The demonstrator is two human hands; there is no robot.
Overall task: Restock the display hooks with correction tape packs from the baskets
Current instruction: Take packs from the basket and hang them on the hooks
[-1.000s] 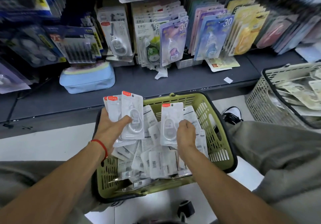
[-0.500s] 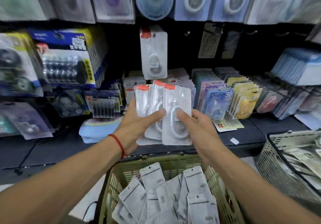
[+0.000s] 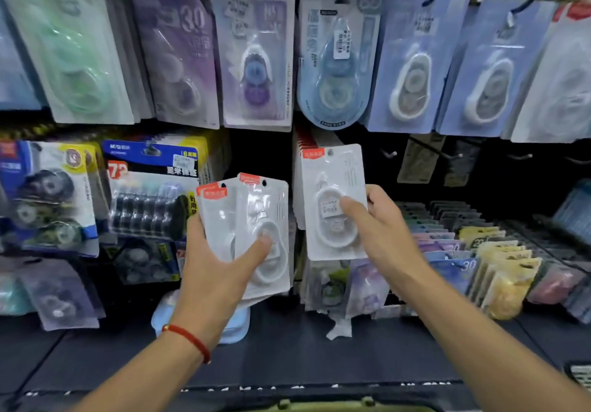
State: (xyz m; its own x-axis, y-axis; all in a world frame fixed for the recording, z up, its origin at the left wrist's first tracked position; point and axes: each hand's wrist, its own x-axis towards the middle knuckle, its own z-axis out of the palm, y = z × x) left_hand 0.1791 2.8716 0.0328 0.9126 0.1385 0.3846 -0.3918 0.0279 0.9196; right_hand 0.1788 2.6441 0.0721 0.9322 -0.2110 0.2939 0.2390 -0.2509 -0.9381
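My left hand (image 3: 220, 271) grips a fanned stack of clear correction tape packs (image 3: 256, 216) with red top labels, thumb pressed on the front one. My right hand (image 3: 380, 229) pinches a single matching pack (image 3: 332, 187) and holds it upright against a row of the same packs (image 3: 299, 187) hanging on a hook at the display's middle. The hook itself is hidden behind the packs. Only the green basket's rim (image 3: 323, 405) shows at the bottom edge.
Other correction tape packs hang in the top row (image 3: 256, 56) and at the left (image 3: 150, 194). Bare hooks (image 3: 447, 154) stick out at the right. Coloured packs (image 3: 499, 271) stand in shelf trays at the right. A blue pouch (image 3: 236, 322) lies on the dark shelf (image 3: 303, 357).
The view has risen from the basket to the display. My right hand has taken one pack off the stack and carried it right, up to the hanging row. My left hand keeps the rest.
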